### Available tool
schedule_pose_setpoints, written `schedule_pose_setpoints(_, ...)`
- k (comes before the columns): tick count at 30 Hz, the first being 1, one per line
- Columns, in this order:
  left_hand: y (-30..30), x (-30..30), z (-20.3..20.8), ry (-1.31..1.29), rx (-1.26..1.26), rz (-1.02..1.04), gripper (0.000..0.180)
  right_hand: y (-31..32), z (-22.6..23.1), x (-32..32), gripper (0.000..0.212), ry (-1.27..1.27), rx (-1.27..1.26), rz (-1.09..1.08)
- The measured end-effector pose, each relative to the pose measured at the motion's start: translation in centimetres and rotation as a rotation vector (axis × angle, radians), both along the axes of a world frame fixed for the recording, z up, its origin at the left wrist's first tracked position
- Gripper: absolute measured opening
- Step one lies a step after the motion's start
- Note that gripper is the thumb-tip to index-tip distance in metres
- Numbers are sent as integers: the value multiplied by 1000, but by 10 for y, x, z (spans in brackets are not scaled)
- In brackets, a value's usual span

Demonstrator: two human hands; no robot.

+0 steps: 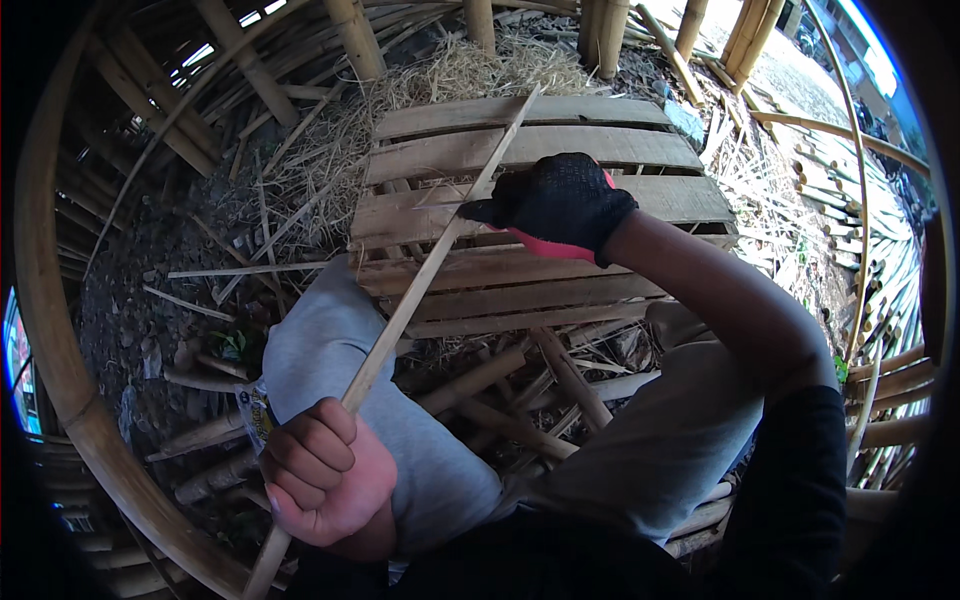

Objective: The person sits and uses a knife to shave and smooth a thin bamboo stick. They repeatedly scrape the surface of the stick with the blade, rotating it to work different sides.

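Note:
A long, pale bamboo strip (415,288) runs slantwise from the lower left up across a slatted wooden crate-like stand (610,140). My bare left hand (325,470) is closed round its lower part, above my left thigh. Over the stand, my right hand (560,205), in a black and pink-red glove, is closed against the strip, its thumb lying on it. A thin, pale sliver (440,205) sticks out left of the strip beside that thumb; whether it is a blade or a shaving I cannot tell. Whatever the gloved fingers grip is hidden.
Pale shavings (460,75) lie heaped behind the stand. Bamboo poles (355,40) stand upright at the back, and a thick curved bamboo (45,250) arcs along the left. Cut bamboo pieces (515,430) lie between my legs. More bamboo lies stacked at the right.

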State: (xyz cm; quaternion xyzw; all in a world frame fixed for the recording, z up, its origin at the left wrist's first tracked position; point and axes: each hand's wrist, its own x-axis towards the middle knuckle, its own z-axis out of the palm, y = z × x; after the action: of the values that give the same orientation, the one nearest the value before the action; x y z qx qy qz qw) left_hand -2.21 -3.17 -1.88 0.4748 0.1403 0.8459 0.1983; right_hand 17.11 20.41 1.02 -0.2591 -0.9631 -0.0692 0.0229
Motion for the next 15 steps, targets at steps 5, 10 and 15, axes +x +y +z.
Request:
schedule_pose_setpoints(5, -1, -1, 1, -3, 2, 2, 55, -45, 7, -10, 33, 141, -79, 249)
schedule_pose_setpoints(10, -5, 4, 3, 25, -9, -6, 56, 3, -5, 0, 34, 76, -40, 33)
schedule_pose_setpoints(15, -2, 4, 6, 99, 16, -38, 56, 89, -26, 36, 35, -59, -40, -407)
